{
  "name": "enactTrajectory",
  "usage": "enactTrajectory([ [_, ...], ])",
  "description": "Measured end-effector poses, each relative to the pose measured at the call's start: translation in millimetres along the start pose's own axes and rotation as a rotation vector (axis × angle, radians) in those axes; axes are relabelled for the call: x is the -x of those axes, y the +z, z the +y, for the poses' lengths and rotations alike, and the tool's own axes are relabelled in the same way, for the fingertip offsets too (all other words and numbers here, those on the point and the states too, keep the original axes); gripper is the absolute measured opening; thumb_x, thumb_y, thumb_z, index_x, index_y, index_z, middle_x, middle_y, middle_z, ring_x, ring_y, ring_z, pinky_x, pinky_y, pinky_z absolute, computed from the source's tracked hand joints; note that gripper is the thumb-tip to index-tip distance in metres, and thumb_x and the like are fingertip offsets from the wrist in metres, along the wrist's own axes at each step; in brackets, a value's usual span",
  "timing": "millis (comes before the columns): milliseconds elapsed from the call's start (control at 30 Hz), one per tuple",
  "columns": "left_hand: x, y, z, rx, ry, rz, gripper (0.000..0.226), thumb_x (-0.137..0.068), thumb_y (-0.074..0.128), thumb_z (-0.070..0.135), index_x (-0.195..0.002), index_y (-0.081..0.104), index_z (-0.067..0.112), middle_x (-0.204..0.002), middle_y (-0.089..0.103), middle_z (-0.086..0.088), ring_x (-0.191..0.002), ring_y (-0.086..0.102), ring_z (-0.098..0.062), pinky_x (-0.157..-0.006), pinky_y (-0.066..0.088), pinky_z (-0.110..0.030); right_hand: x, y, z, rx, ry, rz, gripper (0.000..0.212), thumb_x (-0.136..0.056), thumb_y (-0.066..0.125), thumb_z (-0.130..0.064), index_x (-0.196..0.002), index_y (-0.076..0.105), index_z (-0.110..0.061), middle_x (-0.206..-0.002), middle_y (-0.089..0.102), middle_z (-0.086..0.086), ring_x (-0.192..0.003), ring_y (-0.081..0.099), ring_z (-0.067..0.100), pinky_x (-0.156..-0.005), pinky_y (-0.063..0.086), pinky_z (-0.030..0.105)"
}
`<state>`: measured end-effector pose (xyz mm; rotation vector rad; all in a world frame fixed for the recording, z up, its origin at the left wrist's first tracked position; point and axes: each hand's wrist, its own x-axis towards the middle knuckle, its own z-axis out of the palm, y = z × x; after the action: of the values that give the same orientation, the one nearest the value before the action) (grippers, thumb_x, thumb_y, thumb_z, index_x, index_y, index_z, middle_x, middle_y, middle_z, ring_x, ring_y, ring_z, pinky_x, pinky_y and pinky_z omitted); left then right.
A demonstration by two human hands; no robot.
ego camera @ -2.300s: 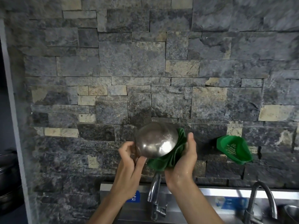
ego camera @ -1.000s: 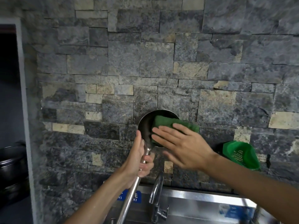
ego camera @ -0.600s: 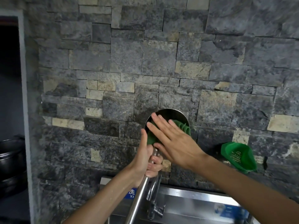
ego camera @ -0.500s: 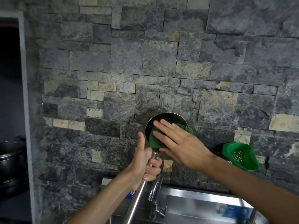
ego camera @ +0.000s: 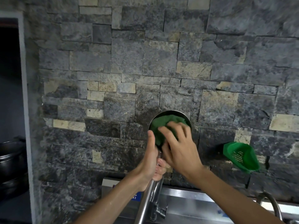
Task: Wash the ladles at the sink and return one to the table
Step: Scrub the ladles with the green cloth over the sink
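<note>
I hold a steel ladle (ego camera: pixel 186 116) upright in front of the stone wall, its bowl facing me. My left hand (ego camera: pixel 149 160) grips the ladle's handle just below the bowl, thumb pointing up along it. A green scouring cloth (ego camera: pixel 161 125) fills the inside of the bowl. My right hand (ego camera: pixel 179 147) presses on the cloth with bent fingers and covers the bowl's lower right part. The handle runs down to the bottom edge of the view.
A steel sink rim (ego camera: pixel 186 196) with a tap (ego camera: pixel 157 206) lies below my hands. A second curved tap (ego camera: pixel 273 206) stands at the lower right. A green plastic strainer (ego camera: pixel 239 156) hangs on the wall at the right. Dark pots (ego camera: pixel 11 160) sit at the far left.
The ladle was turned from its back to its hollow side facing me, my left hand moved down onto the handle. My right hand moved the cloth into the bowl, fingers now curling.
</note>
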<state>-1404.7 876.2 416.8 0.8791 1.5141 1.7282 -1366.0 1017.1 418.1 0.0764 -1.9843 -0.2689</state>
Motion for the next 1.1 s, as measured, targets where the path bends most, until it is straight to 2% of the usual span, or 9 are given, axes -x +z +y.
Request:
enactTrajectory([
  [233, 0, -28, -8, -0.011, -0.027, 0.036, 0.086, -0.079, 0.007, 0.086, -0.154, 0.019, 0.045, -0.061, 0.024, 0.007, -0.046, 0.014, -0.004, -0.035, 0.013, -0.015, -4, -29, 43, 0.377, -0.425, -0.156, 0.037, -0.077, 0.068, -0.019, -0.112, 0.065, -0.03, -0.106, 0.064, 0.002, -0.098, 0.051, 0.029, -0.07, 0.043, 0.039],
  [467, -12, 2, -8, -0.103, 0.096, 0.119, 0.084, -0.09, 0.016, 0.073, -0.151, 0.035, 0.019, -0.053, 0.047, -0.019, -0.035, 0.041, -0.028, -0.039, 0.001, -0.026, -8, -23, -11, 0.026, 0.184, 0.001, 0.062, -0.079, 0.057, -0.018, -0.14, 0.057, -0.03, -0.12, 0.054, 0.006, -0.107, 0.047, 0.023, -0.067, 0.046, 0.028],
  [500, -13, 6, -7, -0.077, 0.144, 0.112, 0.08, -0.094, 0.015, 0.067, -0.144, 0.045, 0.012, -0.071, 0.061, -0.032, -0.051, 0.059, -0.039, -0.086, 0.014, -0.06, -7, -23, -19, -0.098, 0.25, 0.006, 0.056, -0.083, 0.053, -0.026, -0.139, 0.057, -0.029, -0.122, 0.052, 0.004, -0.11, 0.047, 0.021, -0.071, 0.045, 0.025],
  [567, -20, 1, -12, -0.011, 0.18, 0.144, 0.07, -0.097, 0.013, 0.064, -0.126, 0.061, 0.022, -0.103, 0.074, -0.016, -0.081, 0.074, -0.019, -0.061, 0.06, -0.028, -3, -20, -29, -0.286, 0.266, -0.006, 0.048, -0.091, 0.05, -0.037, -0.136, 0.059, -0.025, -0.13, 0.049, 0.002, -0.124, 0.046, 0.017, -0.091, 0.046, 0.026],
  [667, -13, -13, -11, 0.03, 0.072, 0.148, 0.073, -0.085, 0.018, 0.079, -0.088, 0.062, 0.021, -0.059, 0.053, 0.003, -0.044, 0.049, -0.008, -0.041, 0.031, -0.018, 6, -18, -20, -0.273, 0.159, -0.097, 0.046, -0.094, 0.056, -0.048, -0.132, 0.063, -0.023, -0.136, 0.051, 0.0, -0.14, 0.041, 0.019, -0.112, 0.04, 0.029],
  [733, -8, -22, -12, 0.064, 0.017, 0.147, 0.082, -0.085, 0.024, 0.081, -0.122, 0.058, 0.017, -0.058, 0.023, 0.005, -0.04, 0.02, -0.005, -0.038, 0.011, -0.02, 8, -19, -3, -0.102, 0.031, -0.134, 0.039, -0.089, 0.066, -0.043, -0.123, 0.068, -0.024, -0.127, 0.059, 0.001, -0.135, 0.048, 0.023, -0.109, 0.046, 0.034],
  [967, -16, -25, -16, 0.037, -0.052, 0.178, 0.08, -0.073, 0.014, 0.092, -0.082, 0.031, 0.014, -0.052, 0.018, 0.007, -0.043, 0.013, -0.009, -0.037, 0.012, -0.021, 3, -17, 29, 0.146, -0.016, -0.026, 0.046, -0.076, 0.078, -0.007, -0.119, 0.069, -0.021, -0.123, 0.061, 0.01, -0.131, 0.051, 0.031, -0.097, 0.048, 0.042],
  [1000, -16, -20, -18, 0.038, -0.076, 0.203, 0.113, -0.073, 0.014, 0.092, -0.122, 0.05, -0.003, -0.053, 0.018, 0.006, -0.042, 0.013, -0.008, -0.036, 0.013, -0.02, -2, -13, 23, 0.12, 0.03, 0.03, 0.047, -0.078, 0.076, -0.004, -0.122, 0.07, -0.02, -0.124, 0.061, 0.01, -0.13, 0.052, 0.031, -0.096, 0.048, 0.041],
  [1100, -14, 0, -16, 0.146, -0.006, 0.156, 0.053, -0.08, 0.016, 0.086, -0.105, 0.046, 0.05, -0.055, 0.02, 0.006, -0.042, 0.015, -0.006, -0.041, 0.009, -0.02, -14, -1, -1, 0.005, 0.136, 0.11, 0.046, -0.08, 0.073, 0.003, -0.123, 0.069, -0.013, -0.125, 0.062, 0.009, -0.129, 0.053, 0.028, -0.096, 0.047, 0.039],
])
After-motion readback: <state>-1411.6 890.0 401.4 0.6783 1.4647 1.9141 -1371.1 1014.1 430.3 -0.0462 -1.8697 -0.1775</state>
